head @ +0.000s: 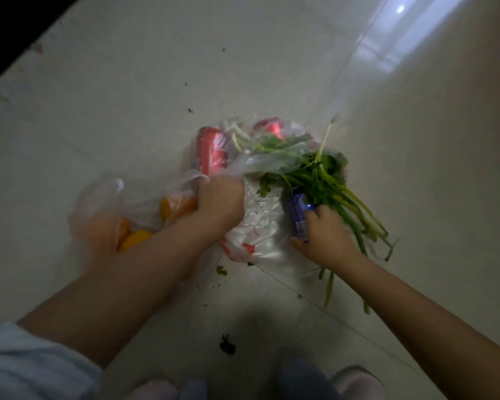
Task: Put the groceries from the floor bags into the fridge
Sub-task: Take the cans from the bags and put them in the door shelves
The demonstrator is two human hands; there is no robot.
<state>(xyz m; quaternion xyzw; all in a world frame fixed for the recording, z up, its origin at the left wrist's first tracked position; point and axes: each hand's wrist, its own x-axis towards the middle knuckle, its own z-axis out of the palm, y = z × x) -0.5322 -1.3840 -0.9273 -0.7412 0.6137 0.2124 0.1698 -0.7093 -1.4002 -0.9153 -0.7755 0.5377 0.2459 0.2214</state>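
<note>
Two clear plastic bags lie on the pale tiled floor. My left hand (221,202) grips the bunched top of the middle bag (260,223), which has red print near its lower edge. Inside or behind that bag lie a red soda can (211,153) and a second red can (272,128). My right hand (325,236) grips a blue can (296,210) together with the stems of a bunch of leafy greens (321,174). The greens spill out to the right over the floor. The left bag (104,203) holds several oranges (176,207).
Bits of green leaf (227,346) are scattered on the floor tiles (127,96) near my feet (355,382). A dark edge (9,33) runs across the top left corner. Bright light reflects off the floor at the top right.
</note>
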